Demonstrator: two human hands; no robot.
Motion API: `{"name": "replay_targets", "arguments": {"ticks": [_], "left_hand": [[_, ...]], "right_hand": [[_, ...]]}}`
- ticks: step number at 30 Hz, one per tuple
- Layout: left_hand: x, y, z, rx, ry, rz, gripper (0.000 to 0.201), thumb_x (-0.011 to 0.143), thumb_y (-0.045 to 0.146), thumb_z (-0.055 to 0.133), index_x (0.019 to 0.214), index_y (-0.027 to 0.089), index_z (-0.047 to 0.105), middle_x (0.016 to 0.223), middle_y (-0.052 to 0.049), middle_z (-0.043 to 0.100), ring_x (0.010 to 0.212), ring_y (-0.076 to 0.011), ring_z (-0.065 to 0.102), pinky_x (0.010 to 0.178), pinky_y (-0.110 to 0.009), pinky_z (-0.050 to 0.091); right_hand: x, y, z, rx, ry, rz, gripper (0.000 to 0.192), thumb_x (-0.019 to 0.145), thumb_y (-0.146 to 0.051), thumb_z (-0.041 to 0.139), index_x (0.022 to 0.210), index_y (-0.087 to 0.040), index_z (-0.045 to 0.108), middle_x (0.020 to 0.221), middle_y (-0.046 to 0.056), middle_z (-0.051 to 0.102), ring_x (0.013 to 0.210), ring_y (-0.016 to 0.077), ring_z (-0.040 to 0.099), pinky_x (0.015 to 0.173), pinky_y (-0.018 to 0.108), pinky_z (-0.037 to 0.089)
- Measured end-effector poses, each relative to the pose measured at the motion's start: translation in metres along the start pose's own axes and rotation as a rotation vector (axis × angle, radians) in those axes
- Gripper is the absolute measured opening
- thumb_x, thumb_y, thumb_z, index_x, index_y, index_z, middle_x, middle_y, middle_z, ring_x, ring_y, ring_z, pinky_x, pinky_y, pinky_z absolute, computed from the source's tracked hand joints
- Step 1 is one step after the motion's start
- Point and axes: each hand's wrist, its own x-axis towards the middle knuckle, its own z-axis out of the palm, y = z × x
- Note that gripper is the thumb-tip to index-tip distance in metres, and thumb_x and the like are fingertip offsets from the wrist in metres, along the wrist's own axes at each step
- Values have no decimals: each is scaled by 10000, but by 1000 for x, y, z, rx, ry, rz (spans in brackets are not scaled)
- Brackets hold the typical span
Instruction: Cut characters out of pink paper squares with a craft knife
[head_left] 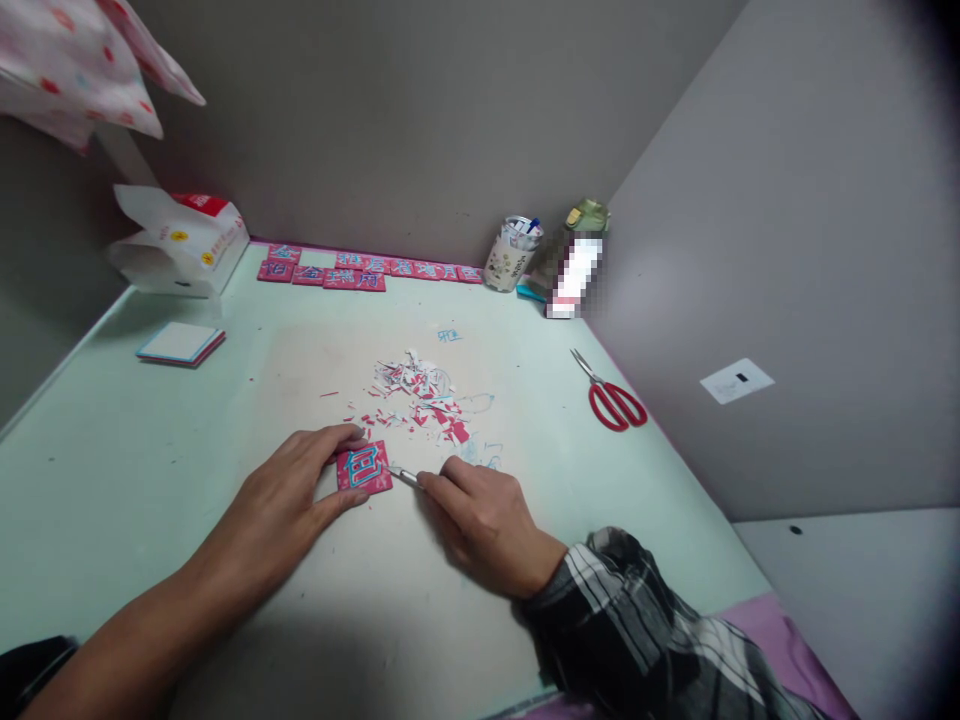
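A small red card [364, 468] with a blue-outlined character cut into it lies on the table in front of me. My left hand [311, 475] grips it from the left, fingers at its far edge and thumb at its near edge. In my right hand [480, 515] is a slim metal craft knife [407, 478], held like a pen. The knife's tip meets the right side of the card, close to the character. Just beyond the card, red and white paper scraps [427, 395] are scattered in a loose pile.
Finished-looking red character cards [352, 280] line the back wall. Red-handled scissors [611, 395] lie at the right. A pen can [514, 255] and a pixelated upright object [576, 275] stand behind. At the left are stacked cards [180, 342] and a white paper bag [184, 245].
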Motion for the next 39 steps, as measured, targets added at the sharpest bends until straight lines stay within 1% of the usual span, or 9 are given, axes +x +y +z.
{"name": "replay_targets", "arguments": {"ticks": [6,10,16,20,26,30,36,39], "left_hand": [[-1,-2,1,-1,1,14,575,925,651,628,1344,257,615,1347,-118,715,1260,-363,665,1110,-559,523],[0,-2,0,-9,-2,11,579,923,671,620,1334,264,622,1323,-118,724,1234,-361,677,1099,-553,530],[0,-1,-1,10,-4,5,574,925,637,615,1353,254,620,1335,-122,718,1239,-364,675,1094,-560,532],[-1,-2,0,20,3,16,554,930,621,614,1346,256,623,1330,-115,722,1245,-363,674,1088,-559,536],[-1,-2,0,10,3,13,588,922,649,618,1353,249,620,1330,-118,722,1238,-362,677,1093,-551,533],[0,-1,0,25,4,13,560,931,638,615,1342,258,627,1342,-115,722,1256,-360,671,1088,-541,538],[0,-3,1,43,28,54,554,941,631,606,1346,252,624,1324,-116,741,1230,-350,692,1075,-525,553],[0,-3,1,40,27,60,566,943,621,604,1362,242,617,1328,-123,738,1234,-358,692,1076,-535,553]], "right_hand": [[4,-1,0,6,-14,16,231,1063,-147,442,1071,-160,672,859,45,612,662,165,447,595,319,305],[3,0,-1,34,-10,32,225,1073,-168,446,1084,-166,670,854,42,610,652,162,458,589,315,313],[2,0,1,29,-19,18,225,1074,-169,441,1095,-162,665,857,48,620,651,166,467,586,321,315],[4,-2,2,-2,-40,15,195,1063,-151,455,1085,-170,647,866,44,619,653,162,458,585,320,306],[6,-4,1,-111,-36,-38,184,1025,-72,470,1007,-168,627,829,38,603,650,160,428,588,327,291],[7,-4,1,-87,-74,2,150,1020,-85,497,1043,-177,613,861,42,611,663,160,440,589,319,293],[7,-4,0,-59,-142,49,141,983,-87,533,1063,-190,585,911,43,616,681,159,459,593,312,288],[7,-3,3,-44,-135,102,159,960,-77,521,1055,-191,577,940,51,631,666,157,466,582,312,269]]}}
